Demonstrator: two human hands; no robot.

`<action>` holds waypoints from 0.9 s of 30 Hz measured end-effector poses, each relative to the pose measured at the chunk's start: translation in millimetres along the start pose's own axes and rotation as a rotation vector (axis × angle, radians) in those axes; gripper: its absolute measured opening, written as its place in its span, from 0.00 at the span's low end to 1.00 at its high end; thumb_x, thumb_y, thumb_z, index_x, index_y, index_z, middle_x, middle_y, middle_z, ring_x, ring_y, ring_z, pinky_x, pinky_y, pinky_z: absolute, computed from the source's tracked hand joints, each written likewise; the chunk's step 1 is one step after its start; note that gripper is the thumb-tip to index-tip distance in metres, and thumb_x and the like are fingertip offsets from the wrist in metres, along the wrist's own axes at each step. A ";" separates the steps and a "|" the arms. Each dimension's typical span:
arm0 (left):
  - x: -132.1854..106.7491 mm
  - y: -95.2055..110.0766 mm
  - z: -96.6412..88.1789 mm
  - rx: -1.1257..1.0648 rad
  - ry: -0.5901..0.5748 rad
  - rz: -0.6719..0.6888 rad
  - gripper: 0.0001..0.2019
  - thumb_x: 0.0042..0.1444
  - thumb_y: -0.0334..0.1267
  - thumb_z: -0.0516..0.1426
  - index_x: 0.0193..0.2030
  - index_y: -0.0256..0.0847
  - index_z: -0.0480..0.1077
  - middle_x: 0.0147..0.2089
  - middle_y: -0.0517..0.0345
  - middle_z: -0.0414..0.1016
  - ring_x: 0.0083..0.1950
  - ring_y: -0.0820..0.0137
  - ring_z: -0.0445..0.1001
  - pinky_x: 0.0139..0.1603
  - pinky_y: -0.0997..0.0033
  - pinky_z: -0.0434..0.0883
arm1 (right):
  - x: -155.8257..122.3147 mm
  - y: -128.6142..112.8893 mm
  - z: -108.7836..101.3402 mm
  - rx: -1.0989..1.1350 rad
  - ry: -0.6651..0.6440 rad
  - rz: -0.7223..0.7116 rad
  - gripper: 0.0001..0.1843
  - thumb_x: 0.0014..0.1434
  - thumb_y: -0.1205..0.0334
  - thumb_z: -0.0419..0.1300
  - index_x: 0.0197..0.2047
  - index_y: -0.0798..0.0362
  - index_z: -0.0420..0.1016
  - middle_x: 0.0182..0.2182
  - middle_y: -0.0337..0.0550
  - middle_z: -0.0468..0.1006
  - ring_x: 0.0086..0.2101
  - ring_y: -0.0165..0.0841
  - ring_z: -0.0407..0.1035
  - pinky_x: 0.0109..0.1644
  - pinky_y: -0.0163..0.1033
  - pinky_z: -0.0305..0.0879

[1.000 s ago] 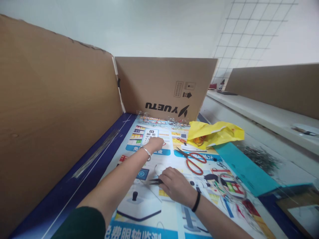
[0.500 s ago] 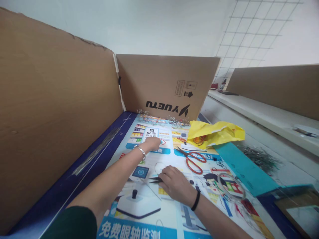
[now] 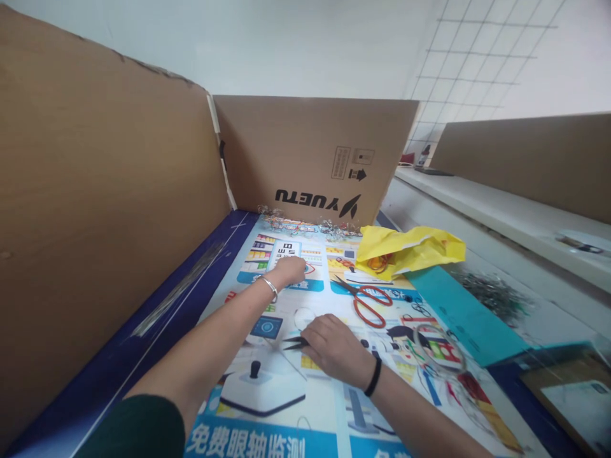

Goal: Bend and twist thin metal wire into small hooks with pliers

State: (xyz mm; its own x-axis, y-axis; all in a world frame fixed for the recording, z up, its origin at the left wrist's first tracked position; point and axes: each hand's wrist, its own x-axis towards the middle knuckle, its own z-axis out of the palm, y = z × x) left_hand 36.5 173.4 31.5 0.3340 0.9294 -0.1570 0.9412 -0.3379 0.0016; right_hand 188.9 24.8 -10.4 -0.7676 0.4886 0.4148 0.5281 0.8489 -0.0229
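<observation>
My left hand (image 3: 290,271) is closed above the printed eye chart on the sheet; anything in its fingers is hidden. Closer to me, my right hand (image 3: 331,348) wraps round a dark pointed tool (image 3: 296,343). Its two tips point left and stand slightly apart, while its handles are hidden in the hand. A thin clear loop (image 3: 304,318) shows just beyond the right hand. Red-handled scissors (image 3: 365,300) lie beyond and to the right of that hand, blades spread.
Cardboard panels (image 3: 114,165) stand at left and back. A yellow bag (image 3: 415,249) lies right of the scissors. Wire scraps pile by the back panel (image 3: 310,133), and more wire pieces (image 3: 494,296) lie at right. A wire coil (image 3: 439,350) rests near the right forearm.
The whole view has shifted slightly, with things appearing a little higher and further left. Both hands keep nearly the same places over the sheet; the scissors and bag have not moved.
</observation>
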 end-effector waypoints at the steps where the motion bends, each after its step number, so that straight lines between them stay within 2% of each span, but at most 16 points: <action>1: 1.1 0.8 -0.4 0.006 -0.013 -0.002 0.15 0.50 0.34 0.53 0.44 0.34 0.72 0.44 0.38 0.75 0.46 0.57 0.73 0.43 0.62 0.70 | 0.0 -0.5 0.0 0.004 -0.002 -0.005 0.11 0.61 0.58 0.51 0.40 0.56 0.68 0.33 0.46 0.72 0.36 0.34 0.62 0.41 0.42 0.57; 8: 3.8 15.2 -8.4 0.023 -0.035 -0.006 0.15 0.51 0.34 0.55 0.47 0.37 0.71 0.45 0.38 0.75 0.50 0.58 0.72 0.48 0.60 0.67 | 0.2 -2.7 -1.9 0.017 -0.031 -0.012 0.10 0.61 0.59 0.51 0.41 0.55 0.68 0.33 0.45 0.72 0.36 0.34 0.62 0.40 0.42 0.57; 12: 0.9 17.0 -10.8 0.001 -0.034 0.004 0.16 0.50 0.34 0.56 0.47 0.37 0.71 0.46 0.37 0.74 0.51 0.56 0.71 0.48 0.58 0.67 | -0.8 -2.0 0.5 0.019 -0.044 0.001 0.10 0.61 0.59 0.51 0.42 0.55 0.68 0.33 0.46 0.72 0.36 0.35 0.62 0.41 0.42 0.57; 20: -12.7 5.4 -2.9 -0.136 -0.017 0.013 0.15 0.49 0.33 0.55 0.45 0.38 0.71 0.48 0.39 0.73 0.52 0.56 0.70 0.49 0.58 0.66 | -0.2 -0.3 2.2 0.035 -0.084 0.071 0.08 0.59 0.62 0.53 0.42 0.54 0.68 0.35 0.46 0.72 0.38 0.36 0.63 0.43 0.43 0.59; 24: -17.0 -4.8 -1.8 -0.259 0.005 0.026 0.13 0.47 0.31 0.54 0.41 0.33 0.72 0.46 0.35 0.73 0.49 0.52 0.71 0.46 0.55 0.67 | 2.3 6.0 2.5 0.054 -0.080 0.088 0.08 0.59 0.63 0.53 0.42 0.55 0.68 0.35 0.47 0.72 0.38 0.36 0.64 0.42 0.43 0.60; 27: -25.6 -16.8 -6.0 -0.395 0.050 0.046 0.10 0.49 0.31 0.52 0.36 0.32 0.71 0.43 0.36 0.74 0.46 0.53 0.73 0.43 0.57 0.69 | 3.2 10.7 4.0 0.053 -0.065 0.098 0.09 0.59 0.63 0.53 0.43 0.54 0.68 0.36 0.47 0.73 0.39 0.37 0.65 0.42 0.43 0.60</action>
State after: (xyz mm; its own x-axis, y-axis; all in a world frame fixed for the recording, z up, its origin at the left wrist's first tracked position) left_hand 12.5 156.2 41.4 0.3690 0.9240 -0.0997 0.8692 -0.3052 0.3889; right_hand 190.7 36.2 -12.9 -0.7361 0.5801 0.3488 0.5830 0.8052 -0.1088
